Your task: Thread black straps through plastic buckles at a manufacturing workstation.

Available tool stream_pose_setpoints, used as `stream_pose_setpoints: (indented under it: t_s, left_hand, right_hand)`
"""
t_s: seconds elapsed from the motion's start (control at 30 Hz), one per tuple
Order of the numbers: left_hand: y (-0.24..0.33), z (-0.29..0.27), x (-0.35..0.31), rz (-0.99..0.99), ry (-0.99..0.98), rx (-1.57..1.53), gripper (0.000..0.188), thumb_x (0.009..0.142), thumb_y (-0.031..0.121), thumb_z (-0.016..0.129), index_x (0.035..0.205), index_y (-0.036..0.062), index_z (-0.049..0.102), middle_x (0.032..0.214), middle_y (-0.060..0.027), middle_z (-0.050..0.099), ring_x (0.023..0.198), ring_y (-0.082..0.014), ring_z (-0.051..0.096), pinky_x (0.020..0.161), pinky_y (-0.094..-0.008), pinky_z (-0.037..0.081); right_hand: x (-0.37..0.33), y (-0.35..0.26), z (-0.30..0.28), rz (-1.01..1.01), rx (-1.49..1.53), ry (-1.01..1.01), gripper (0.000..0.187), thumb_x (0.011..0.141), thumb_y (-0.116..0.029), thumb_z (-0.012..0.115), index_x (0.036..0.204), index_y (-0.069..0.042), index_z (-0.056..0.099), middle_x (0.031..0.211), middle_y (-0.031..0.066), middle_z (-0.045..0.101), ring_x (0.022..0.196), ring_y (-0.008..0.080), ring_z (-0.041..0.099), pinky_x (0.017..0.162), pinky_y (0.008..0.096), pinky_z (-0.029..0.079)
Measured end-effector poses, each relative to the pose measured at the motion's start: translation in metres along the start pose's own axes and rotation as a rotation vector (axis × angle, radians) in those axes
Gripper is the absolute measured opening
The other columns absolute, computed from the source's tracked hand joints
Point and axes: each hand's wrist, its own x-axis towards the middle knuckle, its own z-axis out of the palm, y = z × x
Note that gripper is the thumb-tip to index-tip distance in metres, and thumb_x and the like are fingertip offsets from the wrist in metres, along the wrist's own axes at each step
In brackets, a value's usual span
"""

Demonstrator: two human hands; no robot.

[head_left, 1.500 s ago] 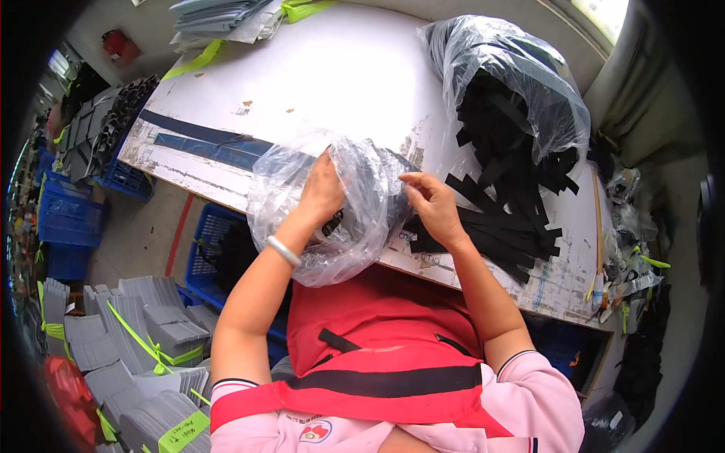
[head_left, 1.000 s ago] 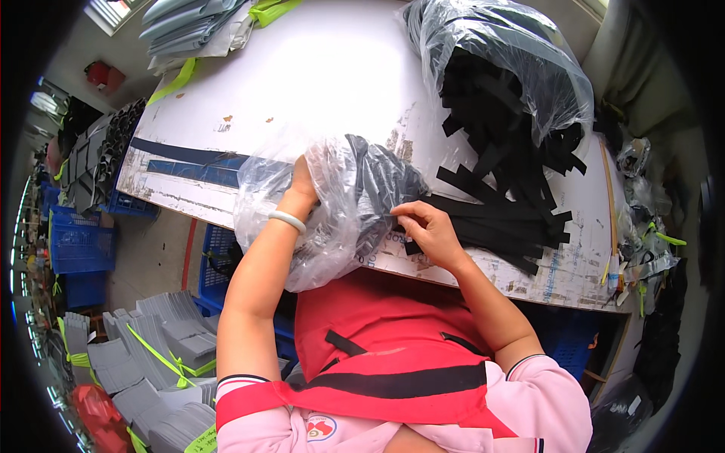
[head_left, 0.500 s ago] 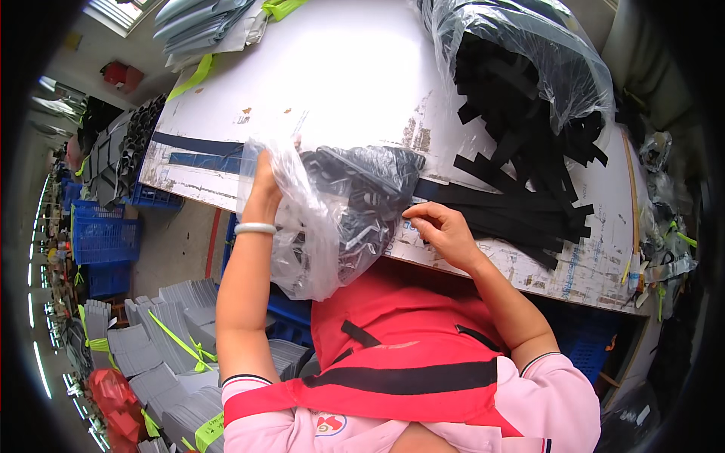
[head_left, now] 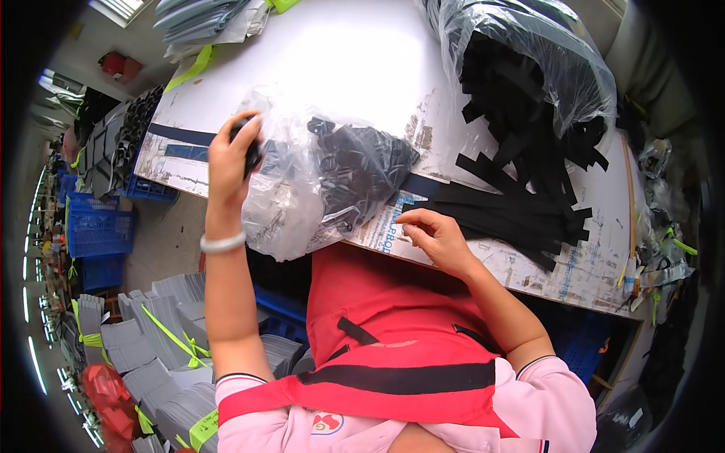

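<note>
My left hand (head_left: 232,155) is raised above the left part of the table, fingers closed around a small black piece (head_left: 253,147) that looks like plastic; its exact kind is blurred. Beside it a clear plastic bag (head_left: 283,215) lies slumped at the table's front edge. Dark plastic parts (head_left: 355,170) fill the bag's right side, their shapes partly hidden by the crinkled film. My right hand (head_left: 438,240) hovers at the front edge, loosely curled, thumb and index finger apart with nothing visible between them. It is nearest to the flat black strips (head_left: 498,215) fanned out on the table.
A large clear bag (head_left: 596,75) spills more black strips at the back right of the white table (head_left: 340,68). Grey folded sheets (head_left: 200,26) are stacked at the back left. Blue crates (head_left: 98,230) and grey bundles (head_left: 143,343) with green ties stand on the left.
My left hand has come out of the bag's mouth, moving left and up, and now shows a black piece. The bag has sagged and spread away from me. My right hand has barely shifted.
</note>
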Motion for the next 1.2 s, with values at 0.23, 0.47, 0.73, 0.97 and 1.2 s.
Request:
stream_pose_setpoints:
  t_s: [0.23, 0.47, 0.73, 0.97, 1.2]
  left_hand:
    - [-0.063, 0.057, -0.149, -0.246, -0.174, -0.184, 0.034, 0.088, 0.012, 0.07, 0.119, 0.0015, 0.059, 0.081, -0.0007, 0.062, 0.065, -0.0056, 0.056, 0.057, -0.0189, 0.044]
    - [-0.1, 0.08, -0.172, -0.296, -0.393, -0.163, 0.049, 0.084, 0.009, 0.072, 0.129, 0.0011, 0.056, 0.09, -0.0038, 0.066, 0.076, -0.0072, 0.06, 0.066, -0.0195, 0.048]
    - [-0.137, 0.078, -0.19, -0.859, -0.346, -0.943, 0.041, 0.093, 0.019, 0.064, 0.129, 0.0051, 0.051, 0.102, -0.0064, 0.062, 0.073, -0.0149, 0.062, 0.044, -0.0211, 0.047]
    - [-0.138, 0.087, -0.193, -0.671, -0.232, -0.56, 0.017, 0.094, 0.016, 0.062, 0.1, 0.0007, 0.064, 0.077, -0.0055, 0.063, 0.063, -0.0098, 0.058, 0.044, -0.0195, 0.045]
    - [-0.138, 0.073, -0.189, -0.647, -0.349, -0.393, 0.018, 0.093, 0.017, 0.065, 0.096, -0.0007, 0.066, 0.075, -0.0072, 0.063, 0.059, -0.0093, 0.057, 0.042, -0.0201, 0.043]
  right_hand:
    - [-0.003, -0.049, 0.02, 0.156, 0.223, -0.174, 0.023, 0.097, -0.02, 0.058, 0.108, -0.001, 0.066, 0.08, 0.001, 0.062, 0.064, 0.0053, 0.056, 0.056, 0.0191, 0.046]
    - [0.001, -0.027, 0.023, 0.265, 0.181, -0.268, 0.021, 0.095, -0.02, 0.061, 0.098, 0.0, 0.065, 0.075, 0.0019, 0.063, 0.057, 0.0052, 0.054, 0.052, 0.0187, 0.044]
    - [-0.014, -0.007, 0.009, 0.285, 0.402, -0.102, 0.019, 0.095, -0.019, 0.063, 0.1, -0.001, 0.062, 0.075, 0.0034, 0.064, 0.058, 0.0071, 0.06, 0.048, 0.0186, 0.048]
    - [-0.039, 0.009, 0.035, 0.226, 0.37, -0.092, 0.013, 0.093, -0.013, 0.065, 0.099, -0.002, 0.062, 0.082, 0.0052, 0.067, 0.069, 0.0112, 0.062, 0.061, 0.023, 0.049]
    - [0.004, -0.002, -0.059, -0.442, -1.105, 0.423, 0.022, 0.078, -0.01, 0.07, 0.099, -0.008, 0.067, 0.099, 0.0079, 0.066, 0.094, 0.0291, 0.06, 0.082, 0.0369, 0.05]
